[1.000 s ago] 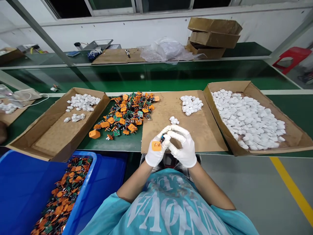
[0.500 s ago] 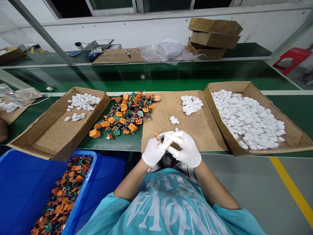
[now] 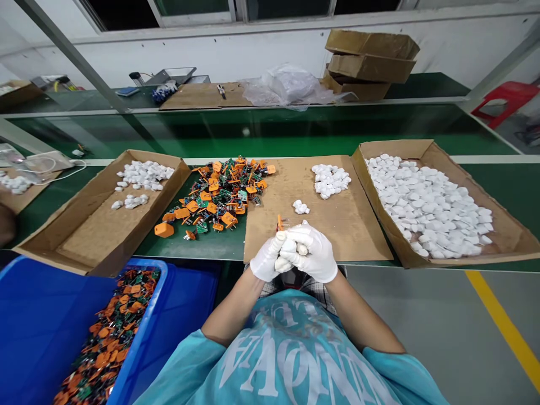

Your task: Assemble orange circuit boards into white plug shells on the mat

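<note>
My left hand [image 3: 269, 257], in a white glove, pinches an orange plug part [image 3: 279, 224] whose metal pins point right. My right hand [image 3: 314, 251], also gloved, is closed against the left one. Between the fingers of both hands shows a white plastic piece [image 3: 289, 246], partly covered by the gloves. Beyond the hands, a few white plastic pieces [image 3: 300, 207] lie on the cardboard sheet [image 3: 274, 191]. Farther back on it sits a larger cluster of white pieces [image 3: 331, 181]. A heap of orange plug parts with green circuit boards [image 3: 228, 194] lies to the left.
At right stands a cardboard tray [image 3: 517, 236] filled with white pieces; another cardboard tray [image 3: 80, 239] at left holds fewer. Below it, a blue bin [image 3: 37, 315] contains many orange plug parts. Plastic bags [image 3: 289, 87] and stacked boxes [image 3: 371, 67] occupy the rear shelf.
My hands have drawn closer together, with their fingers curled inward. The orange plug part has turned more upright and shifted slightly right, so its pins now show.
</note>
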A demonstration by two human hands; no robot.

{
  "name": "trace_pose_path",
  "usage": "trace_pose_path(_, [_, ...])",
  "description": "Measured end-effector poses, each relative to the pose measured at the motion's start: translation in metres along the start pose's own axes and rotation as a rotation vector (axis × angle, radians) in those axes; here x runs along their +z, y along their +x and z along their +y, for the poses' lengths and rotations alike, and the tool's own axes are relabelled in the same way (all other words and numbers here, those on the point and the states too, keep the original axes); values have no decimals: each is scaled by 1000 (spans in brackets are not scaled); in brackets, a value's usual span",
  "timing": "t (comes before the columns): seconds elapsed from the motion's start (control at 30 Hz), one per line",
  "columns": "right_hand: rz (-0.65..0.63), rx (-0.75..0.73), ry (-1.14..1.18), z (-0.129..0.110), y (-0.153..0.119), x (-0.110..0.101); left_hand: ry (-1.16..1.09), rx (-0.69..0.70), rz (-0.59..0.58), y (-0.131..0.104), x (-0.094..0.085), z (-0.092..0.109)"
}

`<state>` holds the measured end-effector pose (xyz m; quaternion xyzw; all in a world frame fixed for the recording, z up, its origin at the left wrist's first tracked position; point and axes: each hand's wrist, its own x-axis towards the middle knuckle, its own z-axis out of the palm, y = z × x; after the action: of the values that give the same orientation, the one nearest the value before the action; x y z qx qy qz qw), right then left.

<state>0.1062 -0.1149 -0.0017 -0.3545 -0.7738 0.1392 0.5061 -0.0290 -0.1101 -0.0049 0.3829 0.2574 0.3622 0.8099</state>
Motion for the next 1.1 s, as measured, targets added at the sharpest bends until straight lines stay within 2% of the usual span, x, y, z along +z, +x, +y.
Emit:
trace_pose_path(0.17, [-36,212,298,-6,5,0,83,116,146,0,7,-5])
trace_pose_path(0.4, [21,301,572,-16,11,-1,208,179,130,-3,6,-12])
trace_pose_path(0.47, [57,289,512,-16,10,-4,216,168,122,-4,6,-14])
trace_pose_path(0.63, [-69,56,166,-8,9,-12,274,188,173,-6,6,-5])
trace_pose_path(0.77, [-77,-42,38,-4,7,-9,315,182,135,-9,3,3])
trace_pose_path(0.83, [-48,-1,69,-7,6,-7,306,171,119,-12,3,5])
trace_pose_path(0.93, [56,79,98,-13,3,-7,276,208,183,-15,5,7])
trace_pose_path(1.1, [161,-9,-6,-15,2,-6,402,337,324,-17,14,11])
